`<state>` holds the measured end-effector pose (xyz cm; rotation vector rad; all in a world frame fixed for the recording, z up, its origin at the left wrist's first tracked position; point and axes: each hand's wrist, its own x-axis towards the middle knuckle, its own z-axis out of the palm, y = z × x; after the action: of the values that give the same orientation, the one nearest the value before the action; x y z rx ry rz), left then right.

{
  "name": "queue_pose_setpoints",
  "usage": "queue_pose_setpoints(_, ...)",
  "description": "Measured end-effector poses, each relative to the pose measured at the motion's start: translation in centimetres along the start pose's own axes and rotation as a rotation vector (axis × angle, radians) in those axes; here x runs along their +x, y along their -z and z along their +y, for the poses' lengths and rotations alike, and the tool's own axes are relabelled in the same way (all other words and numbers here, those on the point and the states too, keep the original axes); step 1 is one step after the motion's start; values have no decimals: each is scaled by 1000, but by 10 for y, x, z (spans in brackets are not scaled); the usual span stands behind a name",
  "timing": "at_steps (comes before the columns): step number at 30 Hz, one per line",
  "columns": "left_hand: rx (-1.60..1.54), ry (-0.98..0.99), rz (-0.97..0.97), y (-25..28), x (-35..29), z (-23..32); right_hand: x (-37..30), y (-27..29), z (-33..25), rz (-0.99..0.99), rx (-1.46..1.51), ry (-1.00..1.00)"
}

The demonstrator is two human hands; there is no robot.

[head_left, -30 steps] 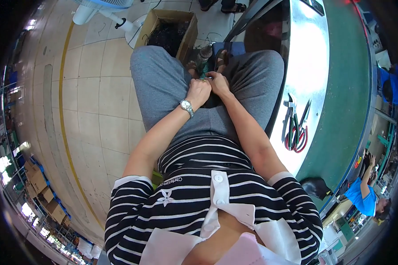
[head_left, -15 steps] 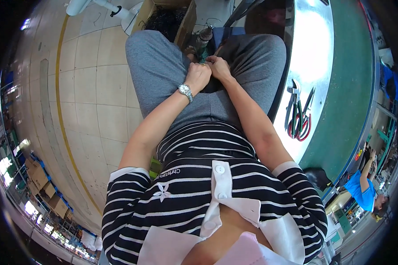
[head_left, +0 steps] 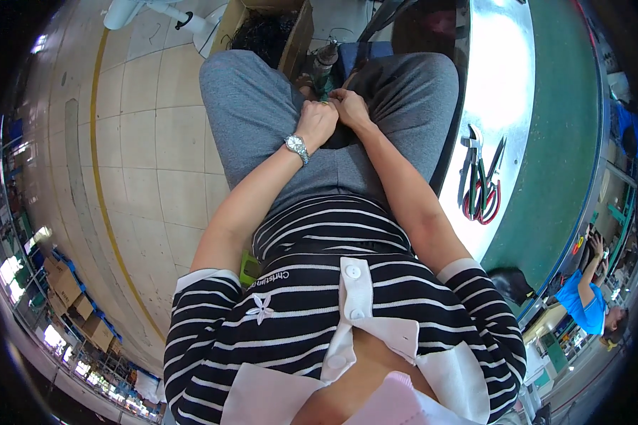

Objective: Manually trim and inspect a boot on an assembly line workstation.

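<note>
Green material [head_left: 324, 91] shows between the knees [head_left: 241, 78], just beyond the hands; it looks light and pliable, probably best pinched at its near end. The left hand [head_left: 317, 122] is curled, the right hand [head_left: 352, 112] half-closed against or just beside it; what either grips, I cannot tell. Pliers [head_left: 479, 170] lie near the left edge of the metal counter [head_left: 503, 64].

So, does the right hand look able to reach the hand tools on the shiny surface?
Probably yes: the hand tools lie uncovered; the right hand would just need to cross the right thigh.
</note>
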<state>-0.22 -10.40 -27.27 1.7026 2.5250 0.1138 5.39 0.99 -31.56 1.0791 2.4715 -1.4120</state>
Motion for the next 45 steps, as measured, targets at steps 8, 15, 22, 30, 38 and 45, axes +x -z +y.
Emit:
queue_pose_setpoints(8, -22, -8, -32, 5, 0, -1, 0, 1, -3, -1, -9, -6)
queue_pose_setpoints(15, 20, -4, -10, 4, 2, 2, 3, -2, 4, 15, 12, 11)
queue_pose_setpoints(22, -4, 0, -78, -7, -7, -2, -19, 15, -41, 244, 141, 111)
queue_pose_setpoints(30, -11, -26, -93, 0, -3, -3, -16, 19, -46, 218, 189, 194)
queue_pose_setpoints(38, -91, -94, 76, 3, 14, -3, -2, 30, -39, 383, 255, 293)
queue_pose_setpoints(45, 36, -93, -96, -34, -13, -7, -21, 12, -37, 293, 273, 329)
